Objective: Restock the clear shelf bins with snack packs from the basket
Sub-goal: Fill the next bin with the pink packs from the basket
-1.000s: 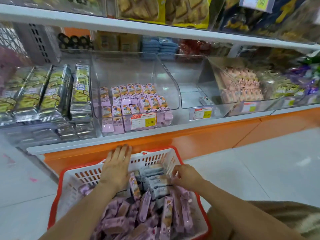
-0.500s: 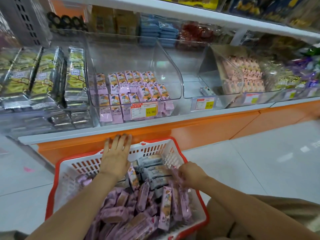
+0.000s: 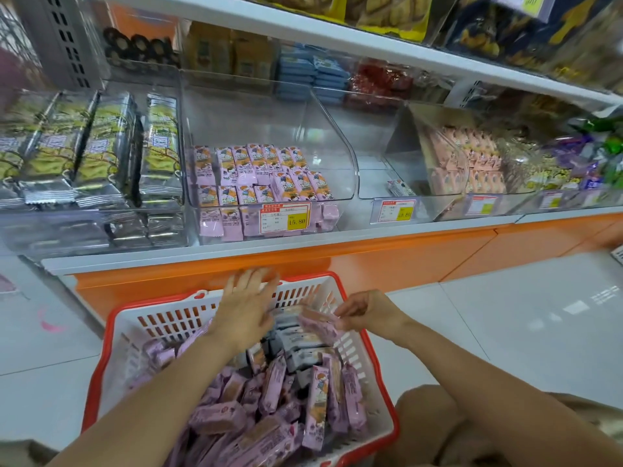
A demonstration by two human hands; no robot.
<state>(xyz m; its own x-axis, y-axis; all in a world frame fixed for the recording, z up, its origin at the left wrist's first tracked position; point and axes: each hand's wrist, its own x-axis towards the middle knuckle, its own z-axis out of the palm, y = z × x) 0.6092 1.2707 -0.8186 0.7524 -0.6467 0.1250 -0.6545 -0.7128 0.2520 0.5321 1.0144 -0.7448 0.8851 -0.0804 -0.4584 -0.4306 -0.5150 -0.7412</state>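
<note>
**Basket** (image 3: 128, 352): one, white walls, red rim, on the floor in front of the shelf (image 3: 236, 251).

**Left grip** (image 3: 247, 308): one, over the basket's far wall. Fingers are straight and spread, holding nothing, and blurred.

**Right grip** (image 3: 367, 313): one, over the basket's right wall. Fingertips are pinching one end of a pink pack.

**Held pack** (image 3: 318, 323): one, just above the basket's contents, between the two grips and nearer the right.

**Pink packs** (image 3: 269, 392): heaped in the basket's near half, too many to count.

**Grey packs** (image 3: 300, 352): a small stack in the basket's far half. The count is unclear.

**Pink bin** (image 3: 323, 136): one, on the shelf straight beyond the basket, part filled with matching packs.

**Near-empty bin** (image 3: 371, 176): one, beyond the basket to the right, holding a single pack (image 3: 399, 188).
</note>
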